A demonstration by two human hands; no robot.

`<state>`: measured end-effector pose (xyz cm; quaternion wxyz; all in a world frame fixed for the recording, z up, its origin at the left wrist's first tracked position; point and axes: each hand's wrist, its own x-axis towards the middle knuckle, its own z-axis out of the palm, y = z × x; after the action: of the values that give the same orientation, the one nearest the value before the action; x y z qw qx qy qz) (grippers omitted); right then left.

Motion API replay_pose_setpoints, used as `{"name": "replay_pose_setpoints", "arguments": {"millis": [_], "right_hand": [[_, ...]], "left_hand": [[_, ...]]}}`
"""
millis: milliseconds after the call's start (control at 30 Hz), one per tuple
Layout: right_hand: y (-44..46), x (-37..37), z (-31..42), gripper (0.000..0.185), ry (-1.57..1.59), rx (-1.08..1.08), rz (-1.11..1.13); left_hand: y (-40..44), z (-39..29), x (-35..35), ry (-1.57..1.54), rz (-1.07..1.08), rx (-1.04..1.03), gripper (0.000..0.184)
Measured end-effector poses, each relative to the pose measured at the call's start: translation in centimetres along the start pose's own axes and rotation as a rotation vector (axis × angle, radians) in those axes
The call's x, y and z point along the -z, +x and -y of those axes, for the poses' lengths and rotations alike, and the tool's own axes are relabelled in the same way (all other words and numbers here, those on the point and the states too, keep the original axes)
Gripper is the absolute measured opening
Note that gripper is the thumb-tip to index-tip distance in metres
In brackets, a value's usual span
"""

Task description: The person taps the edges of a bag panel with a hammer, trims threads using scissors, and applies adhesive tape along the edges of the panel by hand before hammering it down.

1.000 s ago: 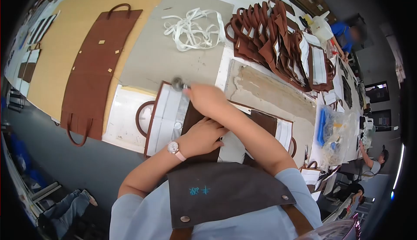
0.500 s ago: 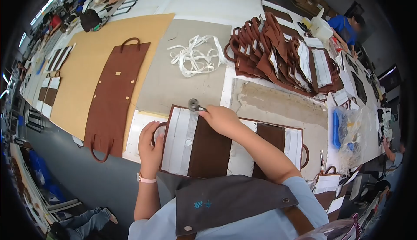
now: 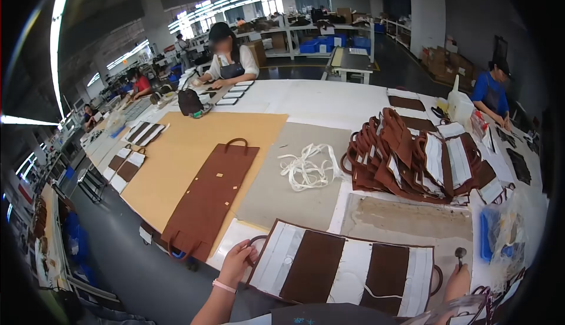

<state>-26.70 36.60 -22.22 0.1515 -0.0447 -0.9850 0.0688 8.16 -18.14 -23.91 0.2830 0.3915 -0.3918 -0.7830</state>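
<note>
My left hand (image 3: pixel 235 264), fingers curled round the handle (image 3: pixel 256 238) of a brown-and-white bag panel (image 3: pixel 313 266), my right hand (image 3: pixel 458 282), fingers closed on a small roller (image 3: pixel 461 252)

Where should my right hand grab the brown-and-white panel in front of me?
Probably by the loop handle on its right edge, coming from the right: the loop sticks out past the panel, close to your right hand. That hand appears to hold a tool, so free it first.
</note>
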Motion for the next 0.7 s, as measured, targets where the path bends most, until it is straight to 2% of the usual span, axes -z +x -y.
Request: {"name": "replay_pose_setpoints", "arguments": {"millis": [33, 133, 200, 300, 333, 400, 433, 567, 700], "right_hand": [[0.2, -0.2, -0.9, 0.017, -0.03, -0.061, 0.039], [-0.6, -0.2, -1.1, 0.023, -0.195, 0.016, 0.105], [-3.1, -0.1, 2.7, 0.041, -0.015, 0.154, -0.105], [-8.7, 1.3, 11.1, 0.06, 0.336, 0.517, 0.054], [-11.5, 3.1, 15.6, 0.066, 0.509, 0.832, 0.274], [-13.9, 2.9, 18.2, 0.063, 0.522, 1.045, 0.434], [-14.9, 2.6, 19.0, 0.061, 0.411, 1.14, 0.405], [-15.5, 1.6, 19.4, 0.043, 0.497, 1.181, 0.324], [-16.0, 0.8, 19.0, 0.033, 0.595, 1.056, 0.281]], "left_hand": [[-0.1, 0.0, -0.1, -0.02, 0.012, 0.006, 0.048], [-0.5, -0.6, -0.9, -0.005, 0.032, 0.006, 0.053], [-1.6, -1.4, -2.0, -0.021, 0.054, -0.007, 0.056], [-1.8, -2.2, -2.2, 0.067, 0.058, -0.051, 0.056], [-2.5, -1.8, -2.1, 0.077, 0.083, -0.067, 0.055], [-2.7, -3.3, -3.0, 0.109, 0.108, -0.125, 0.054], [-3.3, -3.6, -3.6, 0.136, 0.107, -0.14, 0.054], [-4.6, -3.0, -4.0, 0.082, 0.133, -0.166, 0.053], [-5.4, -2.9, -4.1, -0.005, 0.16, -0.136, 0.053]]}}
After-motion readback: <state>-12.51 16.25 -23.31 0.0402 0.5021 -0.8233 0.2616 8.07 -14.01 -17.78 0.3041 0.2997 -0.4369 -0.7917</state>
